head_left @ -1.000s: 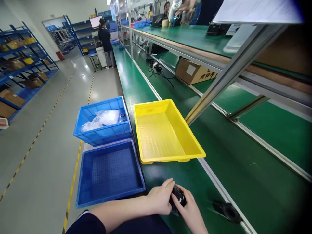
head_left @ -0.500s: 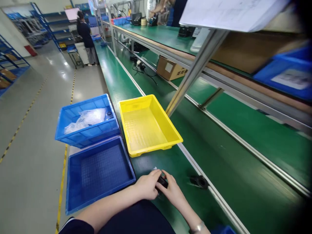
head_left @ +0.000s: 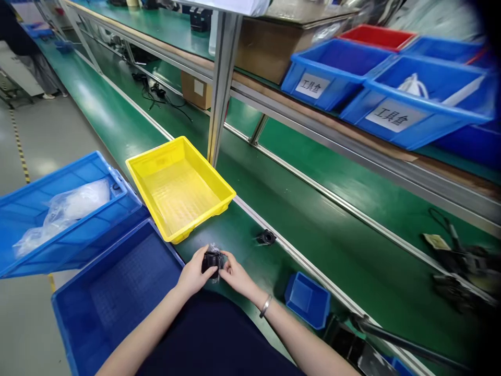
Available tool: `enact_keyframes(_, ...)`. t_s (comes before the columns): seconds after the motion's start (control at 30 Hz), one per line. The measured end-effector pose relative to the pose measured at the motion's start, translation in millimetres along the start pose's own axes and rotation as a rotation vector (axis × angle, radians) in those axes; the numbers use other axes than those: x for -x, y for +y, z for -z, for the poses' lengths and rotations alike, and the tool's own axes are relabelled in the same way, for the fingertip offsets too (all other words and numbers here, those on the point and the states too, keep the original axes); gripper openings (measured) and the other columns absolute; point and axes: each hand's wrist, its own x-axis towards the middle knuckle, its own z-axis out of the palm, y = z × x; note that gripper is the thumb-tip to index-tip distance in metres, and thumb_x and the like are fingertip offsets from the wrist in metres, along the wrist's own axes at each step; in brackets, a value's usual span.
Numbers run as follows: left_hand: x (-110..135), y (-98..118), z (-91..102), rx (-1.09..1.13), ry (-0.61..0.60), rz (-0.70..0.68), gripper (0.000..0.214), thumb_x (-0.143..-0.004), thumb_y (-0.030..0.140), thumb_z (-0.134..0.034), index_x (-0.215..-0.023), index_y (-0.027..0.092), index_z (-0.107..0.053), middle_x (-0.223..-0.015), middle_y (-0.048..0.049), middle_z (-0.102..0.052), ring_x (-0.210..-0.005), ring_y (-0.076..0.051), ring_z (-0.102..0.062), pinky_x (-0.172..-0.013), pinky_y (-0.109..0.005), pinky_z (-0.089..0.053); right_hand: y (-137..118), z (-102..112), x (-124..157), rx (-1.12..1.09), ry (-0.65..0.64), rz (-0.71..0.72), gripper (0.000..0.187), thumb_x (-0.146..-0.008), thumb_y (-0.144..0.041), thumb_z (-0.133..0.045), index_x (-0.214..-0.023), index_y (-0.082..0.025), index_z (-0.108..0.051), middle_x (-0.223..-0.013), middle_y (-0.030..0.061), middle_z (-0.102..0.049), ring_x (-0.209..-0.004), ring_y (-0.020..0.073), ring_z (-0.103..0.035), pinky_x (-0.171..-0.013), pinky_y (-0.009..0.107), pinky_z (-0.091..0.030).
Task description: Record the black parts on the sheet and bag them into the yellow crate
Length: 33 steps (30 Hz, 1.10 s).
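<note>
Between my hands is a small black part (head_left: 212, 259) with clear plastic wrapping (head_left: 215, 247) around it. My left hand (head_left: 194, 272) grips its left side, thumb across the front. On the other side, my right hand (head_left: 236, 275) has its fingers closed on the wrapping at the part's right edge. What kind of part it is, I cannot tell. Another black part with a round opening (head_left: 267, 237) lies on the green bench to the right of my hands. Just beyond my hands stands a yellow tray (head_left: 178, 239).
To the left are a dark blue tray (head_left: 62, 318) and a lighter blue bin (head_left: 97, 230) holding a clear plastic bag (head_left: 80, 201). A small blue bin (head_left: 307, 300) sits right of my wrist. A metal post (head_left: 224, 83) supports the shelf with labelled blue bins (head_left: 395, 117). A person (head_left: 23, 47) stands far left.
My view has swung to the right, bringing the small blue bin and the labelled bins into sight. Both hands stay on the black part, which now shows more plainly between them.
</note>
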Motion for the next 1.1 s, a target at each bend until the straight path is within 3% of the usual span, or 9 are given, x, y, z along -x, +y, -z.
enact_keyframes(0.13,-4,-4,-0.3,0.01,-0.019,-0.061,0.062,-0.087,0.033,-0.059,-0.144,0.022,-0.037,-0.147,-0.0118,-0.046,-0.137,-0.024,-0.042,-0.116,-0.045,-0.033,-10,-5,3,0.129,0.022,-0.011,0.065,-0.078,-0.016,-0.053,-0.14,-0.011,-0.034,-0.075,0.0013,-0.06,-0.069,0.0186,-0.059,-0.065,0.029,-0.044)
enact_keyframes(0.33,-4,-2,1.1,-0.095,-0.021,-0.025,0.061,-0.089,0.035,-0.055,-0.144,0.018,-0.036,-0.147,-0.0132,-0.045,-0.136,-0.024,-0.042,-0.115,-0.045,-0.035,-15,5,2,0.279,0.135,-0.038,0.052,-0.085,-0.014,-0.041,-0.137,-0.014,-0.042,-0.083,0.0087,-0.067,-0.079,0.0235,-0.063,-0.07,0.032,-0.043)
enact_keyframes(0.47,-3,11,2.1,-0.178,-0.038,-0.005,0.062,-0.091,0.038,-0.051,-0.146,0.019,-0.033,-0.149,-0.0136,-0.042,-0.135,-0.025,-0.045,-0.112,-0.044,-0.039,-19,13,-2,0.286,0.159,0.015,0.046,-0.086,-0.016,-0.045,-0.132,-0.017,-0.047,-0.083,0.0074,-0.067,-0.078,0.0219,-0.064,-0.07,0.03,-0.043)
enact_keyframes(0.57,-4,19,3.2,-0.194,-0.006,0.006,0.062,-0.092,0.04,-0.048,-0.147,0.016,-0.031,-0.15,-0.015,-0.041,-0.137,-0.025,-0.043,-0.112,-0.045,-0.039,-23,17,-1,0.242,0.207,0.091,0.043,-0.09,-0.016,-0.037,-0.133,-0.017,-0.045,-0.086,0.0069,-0.067,-0.078,0.0204,-0.063,-0.072,0.03,-0.044)
enact_keyframes(0.8,-10,15,1.1,-0.201,0.056,0.022,0.053,-0.092,0.033,-0.046,-0.14,0.011,-0.041,-0.144,-0.017,-0.049,-0.135,-0.024,-0.045,-0.114,-0.042,-0.036,-20,18,8,0.118,0.248,0.211,0.036,-0.093,-0.021,-0.034,-0.127,-0.018,-0.046,-0.076,0.001,-0.061,-0.069,0.0176,-0.059,-0.067,0.028,-0.044)
enact_keyframes(0.93,-9,21,2.9,-0.241,0.07,0.024,0.046,-0.094,0.031,-0.043,-0.136,0.015,-0.044,-0.14,-0.0142,-0.053,-0.13,-0.025,-0.05,-0.11,-0.043,-0.041,-15,20,10,0.075,0.27,0.218,0.034,-0.094,-0.022,-0.033,-0.125,-0.019,-0.047,-0.074,-0.0003,-0.059,-0.067,0.017,-0.058,-0.065,0.028,-0.043)
enact_keyframes(1.1,-7,33,4.7,-0.34,-0.05,0.069,0.053,-0.091,0.034,-0.051,-0.14,0.019,-0.04,-0.148,-0.0158,-0.04,-0.105,-0.026,-0.066,-0.092,-0.043,-0.053,-8,22,8,0.042,0.247,0.226,0.034,-0.09,-0.019,-0.038,-0.122,-0.019,-0.048,-0.07,-0.0022,-0.056,-0.064,0.0155,-0.056,-0.064,0.027,-0.042)
